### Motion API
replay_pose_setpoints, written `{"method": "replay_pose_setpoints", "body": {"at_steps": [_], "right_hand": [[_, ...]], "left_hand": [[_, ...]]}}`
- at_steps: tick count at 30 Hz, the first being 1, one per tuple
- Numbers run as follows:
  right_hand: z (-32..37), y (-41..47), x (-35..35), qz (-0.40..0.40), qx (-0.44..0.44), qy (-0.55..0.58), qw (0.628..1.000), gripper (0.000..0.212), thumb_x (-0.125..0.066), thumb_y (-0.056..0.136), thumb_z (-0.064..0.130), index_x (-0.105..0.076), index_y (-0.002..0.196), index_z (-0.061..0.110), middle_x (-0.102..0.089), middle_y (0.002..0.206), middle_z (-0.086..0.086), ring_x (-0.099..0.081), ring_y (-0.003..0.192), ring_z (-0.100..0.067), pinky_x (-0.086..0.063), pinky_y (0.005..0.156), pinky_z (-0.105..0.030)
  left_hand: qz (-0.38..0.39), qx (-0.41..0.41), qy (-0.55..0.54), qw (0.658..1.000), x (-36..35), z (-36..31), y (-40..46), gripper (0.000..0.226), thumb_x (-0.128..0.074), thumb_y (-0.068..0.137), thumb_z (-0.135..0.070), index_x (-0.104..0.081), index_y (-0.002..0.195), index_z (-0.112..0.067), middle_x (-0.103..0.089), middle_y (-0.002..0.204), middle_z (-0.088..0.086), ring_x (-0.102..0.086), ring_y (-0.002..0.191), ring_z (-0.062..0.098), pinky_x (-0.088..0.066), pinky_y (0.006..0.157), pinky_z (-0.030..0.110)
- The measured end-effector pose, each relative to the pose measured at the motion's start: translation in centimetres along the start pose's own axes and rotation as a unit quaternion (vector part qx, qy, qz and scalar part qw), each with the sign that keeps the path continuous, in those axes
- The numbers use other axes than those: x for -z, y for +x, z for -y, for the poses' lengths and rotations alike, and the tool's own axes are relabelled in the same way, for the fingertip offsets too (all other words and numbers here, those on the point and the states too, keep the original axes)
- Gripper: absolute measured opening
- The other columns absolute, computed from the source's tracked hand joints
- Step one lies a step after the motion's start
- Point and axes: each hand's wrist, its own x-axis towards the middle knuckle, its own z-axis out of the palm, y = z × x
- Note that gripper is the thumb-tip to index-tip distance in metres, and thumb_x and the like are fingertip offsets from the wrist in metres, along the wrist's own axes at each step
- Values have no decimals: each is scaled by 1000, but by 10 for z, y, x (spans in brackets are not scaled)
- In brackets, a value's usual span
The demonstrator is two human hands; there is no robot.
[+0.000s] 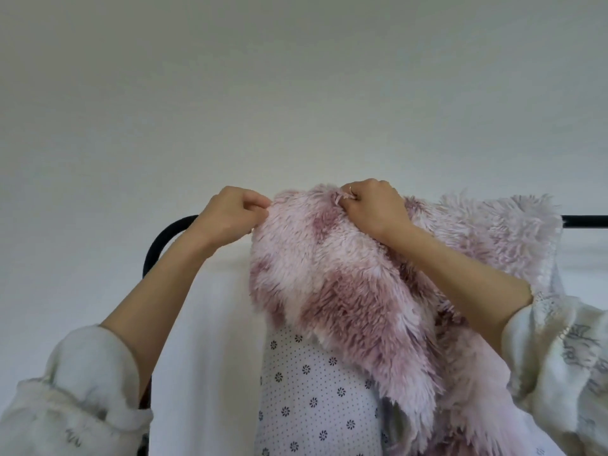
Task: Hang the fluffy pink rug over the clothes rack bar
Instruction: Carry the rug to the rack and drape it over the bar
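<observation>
1. Fluffy pink rug [332, 274], long shaggy pile mottled pale pink and darker mauve, draped over the top of the black metal clothes rack bar [585, 221]; one part falling toward the camera, another paler part bunched along the bar to the right.
2. Left hand [230, 213] raised at the rug's left top edge; fingers curled, pinching the pile right at the edge; bare forearm running down to a pushed-up fluffy white sleeve [85, 390].
3. Right hand [371, 205] on the rug's crest; fingers curled tight round a tuft of pile, knuckles upward; thin ring on one finger; forearm crossing in front of the rug down to a white patterned sleeve [566, 357].
4. Bar showing only at its ends: curved black corner behind the left wrist, straight stretch at the far right; the rest hidden under the rug.
5. White fabric with small dark dots and flower prints [312, 399] hanging below the rug's near flap; plain pale wall [296, 93] behind.
</observation>
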Motion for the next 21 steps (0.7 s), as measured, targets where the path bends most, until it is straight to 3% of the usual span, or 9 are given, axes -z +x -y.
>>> {"method": "replay_pose_setpoints", "body": {"at_steps": [2, 5, 7, 9, 12, 14, 16, 18, 21], "right_hand": [[-3, 4, 0, -15, -50, 62, 997, 43, -48, 93, 19, -40, 51, 13, -39, 51, -3, -43, 62, -27, -26, 52, -29], [-2, 11, 4, -49, -133, 173, 975, 41, -49, 94, 19, -47, 53, 11, -40, 51, -4, -38, 52, -25, -31, 59, -30], [0, 17, 9, -81, -184, 259, 945, 42, -52, 93, 21, -46, 52, 18, -39, 51, -4, -33, 46, -20, -29, 55, -28], [2, 21, 13, -96, -219, 320, 917, 29, -55, 93, 21, -62, 65, 14, -37, 52, -3, -29, 45, -17, -23, 49, -28], [-5, 25, 14, -112, -251, 366, 889, 31, -55, 92, 18, -65, 106, -8, -48, 59, -6, -31, 40, -12, -21, 49, -25], [-9, 24, 15, -112, -257, 378, 882, 34, -55, 92, 16, -62, 111, -11, -62, 73, -12, -32, 37, -8, -20, 50, -24], [-10, 24, 18, -107, -263, 374, 883, 27, -56, 92, 17, -69, 83, -5, -58, 58, 1, -32, 42, -12, -21, 51, -24], [-10, 26, 19, -99, -273, 362, 886, 43, -56, 92, 18, -41, 52, 12, -42, 37, 3, -27, 47, -16, -21, 50, -26], [-8, 26, 21, -102, -274, 363, 885, 41, -55, 92, 18, -34, 57, 14, -30, 52, -5, -25, 47, -18, -20, 49, -27]], "left_hand": [[129, 24, 22, 991, 6, 4, -10, 31, -50, 86, 0, -63, 110, -15, -66, 106, 5, -63, 87, 16, -51, 76, 26], [314, 63, 96, 942, 6, 14, -24, 55, -63, 84, -8, -45, 133, -25, -53, 132, 1, -61, 97, 7, -54, 82, 26], [314, 55, 124, 940, -4, 16, -29, 83, -73, 78, -24, -24, 145, -30, -41, 143, 1, -62, 97, 10, -54, 81, 24], [278, 25, 146, 949, -16, 11, -37, 90, -76, 75, -30, -19, 144, -30, -48, 130, -2, -60, 81, 9, -50, 65, 14], [207, -39, 149, 966, -31, 6, -39, 34, -71, 79, -26, -43, 96, -33, -51, 83, -11, -49, 61, 5, -39, 51, 15], [148, -79, 181, 969, -32, 5, -34, 32, -64, 80, -20, -36, 65, -23, -45, 72, 0, -38, 56, 13, -29, 53, 25], [142, -71, 191, 969, -31, 3, -31, 37, -62, 78, -18, -30, 59, -19, -41, 68, 3, -33, 56, 15, -25, 55, 28], [200, -60, 172, 963, -32, 0, -34, 35, -69, 78, -25, -37, 65, -21, -45, 66, -3, -41, 50, 10, -32, 50, 23], [260, -68, 173, 948, -40, -1, -41, 32, -73, 76, -32, -47, 94, -31, -48, 82, -22, -49, 62, -4, -35, 48, 11]]}}
